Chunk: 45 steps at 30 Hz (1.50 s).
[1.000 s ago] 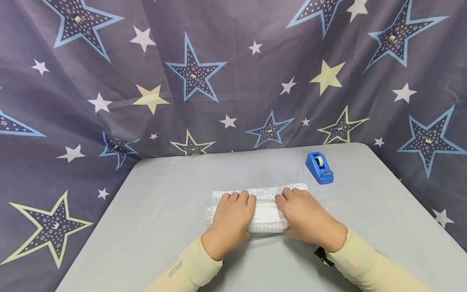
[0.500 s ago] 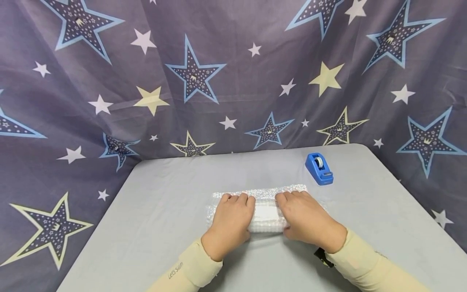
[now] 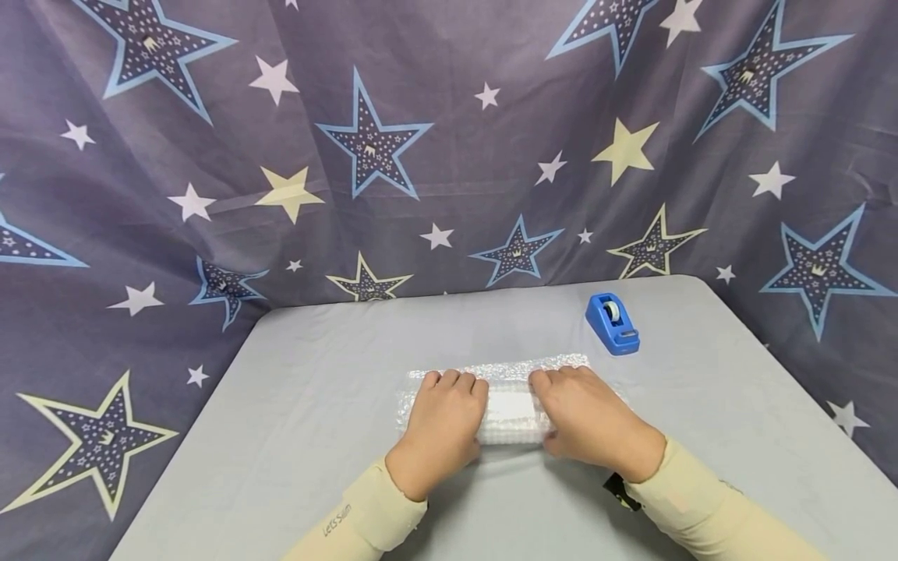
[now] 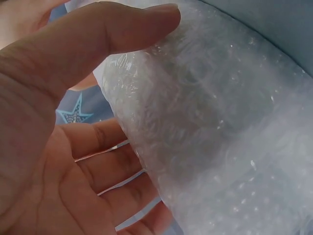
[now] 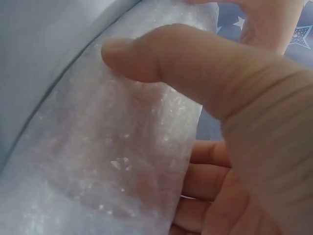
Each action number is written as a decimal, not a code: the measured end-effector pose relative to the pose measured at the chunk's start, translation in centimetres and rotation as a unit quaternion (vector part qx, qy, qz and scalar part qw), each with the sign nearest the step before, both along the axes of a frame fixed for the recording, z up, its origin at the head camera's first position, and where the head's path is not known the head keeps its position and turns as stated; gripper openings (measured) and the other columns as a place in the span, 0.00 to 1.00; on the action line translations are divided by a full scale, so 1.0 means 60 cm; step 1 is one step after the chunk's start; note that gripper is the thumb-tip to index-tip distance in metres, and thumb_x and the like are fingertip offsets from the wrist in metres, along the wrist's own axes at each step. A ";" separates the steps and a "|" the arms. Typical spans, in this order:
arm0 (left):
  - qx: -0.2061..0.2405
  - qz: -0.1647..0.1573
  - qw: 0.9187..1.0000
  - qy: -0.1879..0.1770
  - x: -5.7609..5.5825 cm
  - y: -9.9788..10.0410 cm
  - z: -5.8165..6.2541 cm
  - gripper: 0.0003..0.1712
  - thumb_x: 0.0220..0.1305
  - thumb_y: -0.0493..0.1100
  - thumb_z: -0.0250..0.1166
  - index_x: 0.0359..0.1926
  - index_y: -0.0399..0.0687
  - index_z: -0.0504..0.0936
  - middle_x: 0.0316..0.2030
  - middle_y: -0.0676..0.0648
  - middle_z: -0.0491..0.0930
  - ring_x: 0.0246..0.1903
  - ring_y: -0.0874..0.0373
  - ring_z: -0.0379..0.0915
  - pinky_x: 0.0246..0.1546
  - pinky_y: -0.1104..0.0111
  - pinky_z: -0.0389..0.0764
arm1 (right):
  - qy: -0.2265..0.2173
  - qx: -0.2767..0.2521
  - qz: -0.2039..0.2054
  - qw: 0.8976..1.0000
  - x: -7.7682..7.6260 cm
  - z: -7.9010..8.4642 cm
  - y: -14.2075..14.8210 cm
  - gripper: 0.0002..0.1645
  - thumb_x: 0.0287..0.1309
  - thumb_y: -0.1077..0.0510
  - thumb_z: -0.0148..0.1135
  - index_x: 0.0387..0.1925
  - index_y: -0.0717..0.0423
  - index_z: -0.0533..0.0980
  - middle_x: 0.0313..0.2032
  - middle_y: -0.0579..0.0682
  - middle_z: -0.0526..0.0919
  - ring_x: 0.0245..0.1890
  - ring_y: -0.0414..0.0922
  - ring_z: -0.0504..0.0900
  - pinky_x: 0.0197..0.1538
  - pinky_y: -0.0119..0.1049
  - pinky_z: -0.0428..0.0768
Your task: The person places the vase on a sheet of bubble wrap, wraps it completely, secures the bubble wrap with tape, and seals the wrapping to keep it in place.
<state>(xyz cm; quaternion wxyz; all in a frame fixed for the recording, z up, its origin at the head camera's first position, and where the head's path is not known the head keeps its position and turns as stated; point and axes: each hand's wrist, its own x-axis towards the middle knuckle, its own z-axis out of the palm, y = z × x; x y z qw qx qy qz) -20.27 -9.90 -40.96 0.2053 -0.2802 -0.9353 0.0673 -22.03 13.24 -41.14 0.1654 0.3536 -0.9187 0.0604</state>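
A bundle of clear bubble wrap (image 3: pixel 510 432) lies across the middle of the table, with something white showing between the hands in the head view. My left hand (image 3: pixel 445 421) grips its left part, thumb on the near side and fingers over the top. On the right part, my right hand (image 3: pixel 595 421) holds it the same way. Both wrist views show the thumb pressed on the bubble wrap (image 4: pixel 195 107) and the fingers curled round the far side. What lies inside the wrap is mostly hidden.
A blue tape dispenser (image 3: pixel 613 324) with a roll of tape stands at the back right of the grey table (image 3: pixel 316 405). Behind the table hangs a dark curtain (image 3: pixel 449 156) with a star pattern.
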 end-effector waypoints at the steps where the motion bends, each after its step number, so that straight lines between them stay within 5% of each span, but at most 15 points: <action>1: 0.000 0.000 1.000 0.000 0.000 0.000 0.000 0.28 0.33 0.47 0.81 0.39 0.49 0.80 0.37 0.50 0.82 0.40 0.51 0.79 0.41 0.57 0.73 | -0.001 -0.001 0.000 1.000 0.000 -0.001 0.000 0.35 0.20 0.54 0.81 0.36 0.54 0.71 0.26 0.44 0.77 0.28 0.46 0.78 0.36 0.47 0.78; 11: 0.020 0.001 1.000 -0.003 -0.001 -0.001 0.000 0.29 0.29 0.45 0.81 0.39 0.47 0.81 0.46 0.46 0.74 0.42 0.50 0.73 0.39 0.60 0.69 | 0.004 0.001 0.004 1.000 -0.001 -0.004 0.001 0.34 0.22 0.55 0.81 0.36 0.55 0.72 0.28 0.44 0.78 0.29 0.46 0.78 0.38 0.47 0.80; 18: 0.022 -0.008 1.000 0.005 -0.001 -0.001 -0.002 0.28 0.29 0.44 0.81 0.36 0.48 0.80 0.38 0.48 0.73 0.35 0.51 0.69 0.33 0.63 0.64 | 0.017 0.002 -0.010 1.000 0.000 -0.006 -0.001 0.41 0.21 0.53 0.83 0.45 0.62 0.77 0.48 0.56 0.80 0.45 0.54 0.81 0.49 0.51 0.81; 30: 0.022 0.004 1.000 0.015 -0.002 0.001 0.004 0.29 0.32 0.41 0.77 0.40 0.48 0.75 0.33 0.50 0.75 0.34 0.51 0.76 0.35 0.60 0.68 | 0.025 -0.004 -0.008 1.000 -0.001 -0.007 0.000 0.43 0.21 0.52 0.85 0.47 0.64 0.79 0.48 0.55 0.75 0.42 0.51 0.73 0.46 0.45 0.76; 45: 0.021 -0.009 0.999 0.046 0.000 0.001 0.008 0.24 0.33 0.40 0.77 0.38 0.47 0.80 0.32 0.50 0.79 0.33 0.51 0.80 0.40 0.57 0.74 | 0.035 0.008 -0.019 0.999 -0.001 -0.007 0.000 0.42 0.23 0.50 0.85 0.47 0.59 0.81 0.42 0.50 0.76 0.41 0.49 0.73 0.42 0.44 0.70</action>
